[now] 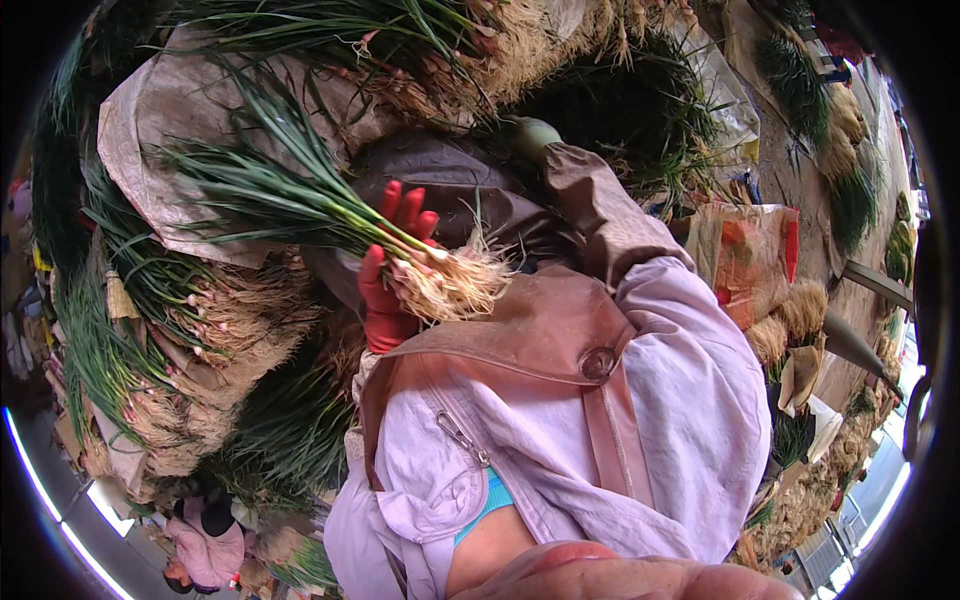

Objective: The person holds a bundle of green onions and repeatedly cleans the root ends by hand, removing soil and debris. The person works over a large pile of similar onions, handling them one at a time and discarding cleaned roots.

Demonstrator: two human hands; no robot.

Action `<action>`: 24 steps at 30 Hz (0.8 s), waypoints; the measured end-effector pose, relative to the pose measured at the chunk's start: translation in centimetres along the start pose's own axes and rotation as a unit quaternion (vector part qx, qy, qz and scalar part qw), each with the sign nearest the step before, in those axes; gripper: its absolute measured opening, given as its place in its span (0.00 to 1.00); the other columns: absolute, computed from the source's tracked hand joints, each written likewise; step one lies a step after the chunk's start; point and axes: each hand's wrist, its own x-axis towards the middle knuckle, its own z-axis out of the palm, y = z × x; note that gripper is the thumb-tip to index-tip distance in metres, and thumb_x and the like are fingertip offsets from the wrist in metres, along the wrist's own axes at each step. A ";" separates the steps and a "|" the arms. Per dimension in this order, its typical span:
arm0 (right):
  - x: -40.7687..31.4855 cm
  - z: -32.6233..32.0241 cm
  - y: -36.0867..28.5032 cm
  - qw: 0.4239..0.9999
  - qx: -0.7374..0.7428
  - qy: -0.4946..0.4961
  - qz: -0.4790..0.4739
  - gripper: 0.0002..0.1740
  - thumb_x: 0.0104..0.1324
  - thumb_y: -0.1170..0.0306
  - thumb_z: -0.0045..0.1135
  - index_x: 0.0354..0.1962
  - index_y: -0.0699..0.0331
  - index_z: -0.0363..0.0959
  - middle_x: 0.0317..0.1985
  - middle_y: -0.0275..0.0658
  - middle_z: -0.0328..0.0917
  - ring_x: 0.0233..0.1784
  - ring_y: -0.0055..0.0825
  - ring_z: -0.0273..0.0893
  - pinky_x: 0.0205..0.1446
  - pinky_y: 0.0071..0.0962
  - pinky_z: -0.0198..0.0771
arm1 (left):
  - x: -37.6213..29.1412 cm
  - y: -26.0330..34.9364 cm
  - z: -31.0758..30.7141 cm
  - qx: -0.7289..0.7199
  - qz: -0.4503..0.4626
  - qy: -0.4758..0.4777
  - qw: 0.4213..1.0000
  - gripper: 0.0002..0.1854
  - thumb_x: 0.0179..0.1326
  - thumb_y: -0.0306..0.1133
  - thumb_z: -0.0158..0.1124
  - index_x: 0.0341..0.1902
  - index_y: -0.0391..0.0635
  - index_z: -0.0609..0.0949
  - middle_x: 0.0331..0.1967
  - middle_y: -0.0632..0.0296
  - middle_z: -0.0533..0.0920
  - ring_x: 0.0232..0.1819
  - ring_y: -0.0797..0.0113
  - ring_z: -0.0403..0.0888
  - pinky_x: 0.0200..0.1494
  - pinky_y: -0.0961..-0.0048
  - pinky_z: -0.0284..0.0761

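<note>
My left hand (388, 289), in a red glove, holds a bunch of leafy green alliums (345, 210) near its root end. The long green leaves point to the upper left, and the pale bulbs and stringy roots hang over the palm. My right hand (534, 136), in a pale greenish glove below a brown sleeve cover, reaches away beside dark green leaves; its fingers are hidden, so what it touches cannot be told. A brown apron (525, 307) covers my front and lap.
A pale woven plastic sheet (150, 150) lies beyond the held bunch. Piled alliums with roots (247, 330) are at left, more at the top. A red and white bag (750, 247) stands at right. A person in pink (206, 540) is at lower left.
</note>
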 end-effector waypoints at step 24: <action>-7.4 -4.6 -15.4 0.826 0.546 -0.014 -0.140 0.16 0.68 0.61 0.59 0.39 0.69 0.78 0.31 0.26 0.77 0.32 0.11 0.68 0.35 0.17 0.65 | 1.2 -1.8 0.7 0.025 -0.129 0.035 0.991 0.18 0.66 0.40 0.56 0.56 0.48 0.74 0.48 0.43 0.81 0.47 0.47 0.81 0.56 0.49 0.74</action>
